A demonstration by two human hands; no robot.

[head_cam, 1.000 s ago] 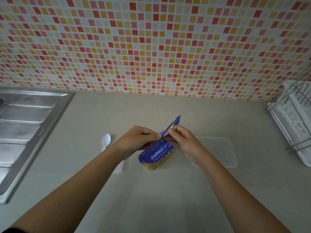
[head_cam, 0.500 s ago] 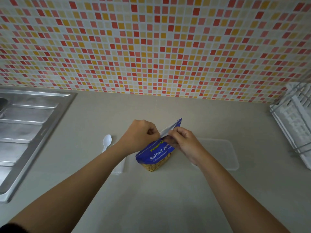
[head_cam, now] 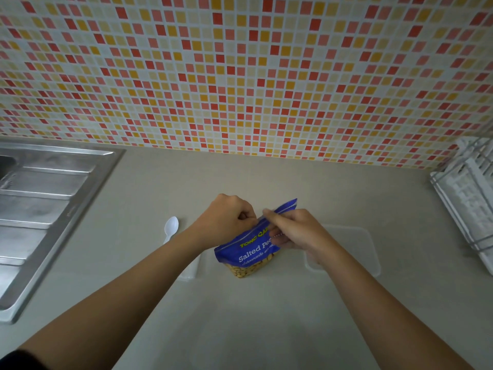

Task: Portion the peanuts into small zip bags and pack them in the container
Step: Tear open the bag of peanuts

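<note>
A blue bag of salted peanuts [head_cam: 246, 256] stands tilted on the counter's middle, nuts showing through its clear bottom. My left hand [head_cam: 226, 220] pinches the left part of the bag's top edge. My right hand [head_cam: 296, 232] grips the top edge from the right side, fingers over the bag's front. A clear plastic container [head_cam: 354, 247] lies flat on the counter just right of my right hand. A white plastic spoon [head_cam: 170, 228] rests left of my left wrist. Something clear and flat [head_cam: 190, 268], possibly zip bags, lies under my left forearm.
A steel sink drainboard [head_cam: 45, 204] fills the left side. A white dish rack [head_cam: 469, 204] stands at the right edge. The tiled wall [head_cam: 240, 76] closes the back of the beige counter [head_cam: 253, 316].
My left hand has curled into a tighter fist on the bag's top, and the two hands have pulled a little apart along the top edge. The bag has stayed in place.
</note>
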